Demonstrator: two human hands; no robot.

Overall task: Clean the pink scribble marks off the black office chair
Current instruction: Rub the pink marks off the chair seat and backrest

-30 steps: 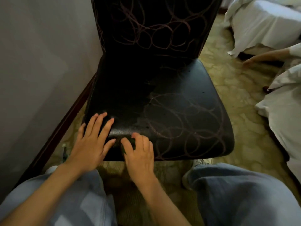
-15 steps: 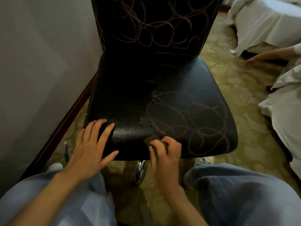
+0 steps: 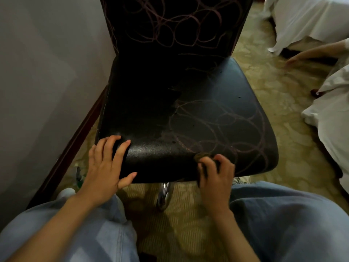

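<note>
Progress on the black office chair [image 3: 188, 110], seen from above as I sit facing it, my knees either side of its chrome leg [image 3: 164, 193]. The chair stands just beside the wall [image 3: 47, 72] on patterned carpet [image 3: 283, 87].

My left hand [image 3: 105, 167] lies over the near left corner of the seat [image 3: 147, 118]. Its fingers are spread and nearly straight on top, the thumb is against the front edge, and it grips nothing; I judge that it steadies the chair.

My right hand [image 3: 215, 178] is at the front edge, right of centre, with its fingers curled tightly round a small dark pad [image 3: 200, 156] and pressing it onto the upholstery. What the pad is made of cannot be told.

The left part of the seat shows no pink scribble marks [image 3: 217, 129] and has a dull sheen near the front. The right part carries dense overlapping loops from mid-seat to the front edge, and the pad sits at the near border of that patch. The backrest [image 3: 175, 76] is covered with loops across its whole visible face.

By my estimate well under half the work is done. The right of the seat is in hand and the backrest is untouched. Whether the sides or rear are marked is hidden from view.
</note>
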